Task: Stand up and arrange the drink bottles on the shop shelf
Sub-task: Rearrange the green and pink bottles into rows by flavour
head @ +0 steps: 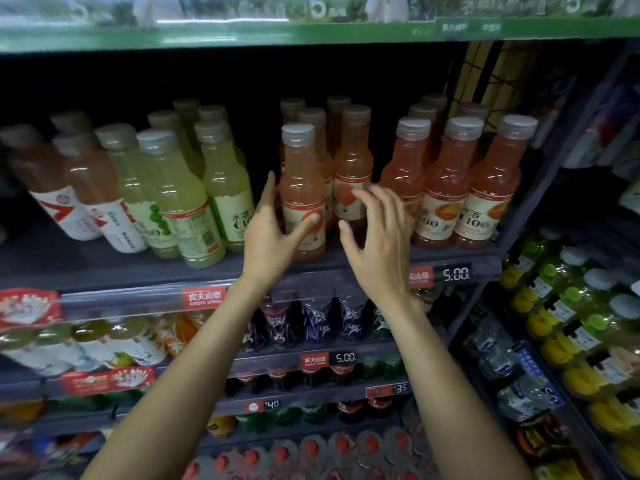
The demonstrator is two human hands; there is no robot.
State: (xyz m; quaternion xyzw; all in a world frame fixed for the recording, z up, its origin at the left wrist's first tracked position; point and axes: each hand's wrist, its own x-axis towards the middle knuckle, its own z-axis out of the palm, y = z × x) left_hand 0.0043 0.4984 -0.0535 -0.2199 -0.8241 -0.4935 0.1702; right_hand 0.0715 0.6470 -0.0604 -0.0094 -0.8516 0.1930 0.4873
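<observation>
Clear plastic bottle of pink drink (303,192), grey-capped, upright at the dark shelf (104,268) front, centre frame. Left hand (273,233) cups it from 9 o'clock. Right hand (377,237), fingers spread, holds nothing at its 3 o'clock.

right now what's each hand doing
Left hand: grips the front pink bottle.
Right hand: open, fingers spread, holding nothing.
</observation>
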